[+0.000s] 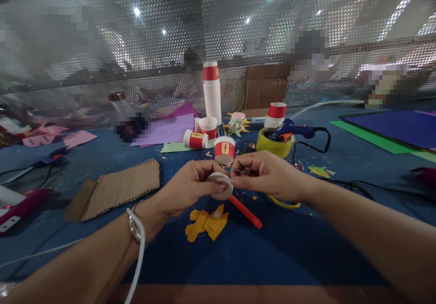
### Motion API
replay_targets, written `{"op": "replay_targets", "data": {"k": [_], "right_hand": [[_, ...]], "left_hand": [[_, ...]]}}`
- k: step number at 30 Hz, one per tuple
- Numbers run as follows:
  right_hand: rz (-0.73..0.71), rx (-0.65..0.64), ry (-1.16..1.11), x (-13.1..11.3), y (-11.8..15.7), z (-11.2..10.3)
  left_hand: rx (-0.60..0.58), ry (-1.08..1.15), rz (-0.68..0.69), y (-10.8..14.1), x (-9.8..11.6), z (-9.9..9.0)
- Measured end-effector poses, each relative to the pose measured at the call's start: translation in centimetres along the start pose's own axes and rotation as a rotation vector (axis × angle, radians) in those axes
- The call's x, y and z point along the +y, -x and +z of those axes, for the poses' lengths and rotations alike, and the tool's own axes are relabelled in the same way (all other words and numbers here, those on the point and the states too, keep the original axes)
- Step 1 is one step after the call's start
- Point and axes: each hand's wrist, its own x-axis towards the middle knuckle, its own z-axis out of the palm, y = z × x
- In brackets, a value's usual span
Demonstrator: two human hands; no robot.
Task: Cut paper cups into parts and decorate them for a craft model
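In the middle of the view my left hand [194, 183] pinches a round white paper piece [218, 193], which looks like part of a paper cup, with the thumb across its face. My right hand [260, 172] is closed around a thin dark metal tool [240, 171] that looks like small scissors. Its narrow end points left, close to the white piece's upper edge; exact contact is unclear. Just behind the hands stands a red and white paper cup [225, 149]. Below them lie a red-orange stick or marker [247, 212] and yellow-orange paper scraps [207, 223].
Corrugated cardboard [124, 190] lies at left. Behind are a tall cup stack [213, 97], a tipped cup [195, 139] and a spiky paper craft [237, 123]. A yellow tape roll [272, 145] holds a blue glue gun [298, 129] with a cord. Perforated metal panels stand behind.
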Motion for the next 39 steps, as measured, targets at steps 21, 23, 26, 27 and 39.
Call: {"op": "replay_targets", "data": {"k": [21,23,26,27,39], "right_hand": [[-0.060,0.039,0.095,0.2,0.2,0.0],[-0.067,0.027,0.105,0.0,0.2,-0.1],[-0.072,-0.004,0.099,-0.1,0.2,-0.3],[-0.072,-0.017,0.079,-0.2,0.2,-0.4],[-0.091,0.000,-0.061,-0.5,0.2,-0.8]], "left_hand": [[0.004,-0.080,0.108,-0.1,0.2,0.0],[-0.003,-0.047,0.109,-0.2,0.2,0.0],[-0.005,-0.063,0.154,-0.1,0.3,0.2],[0.006,-0.095,0.180,0.0,0.4,0.3],[0.037,-0.033,0.232,0.5,1.1,1.1]]}}
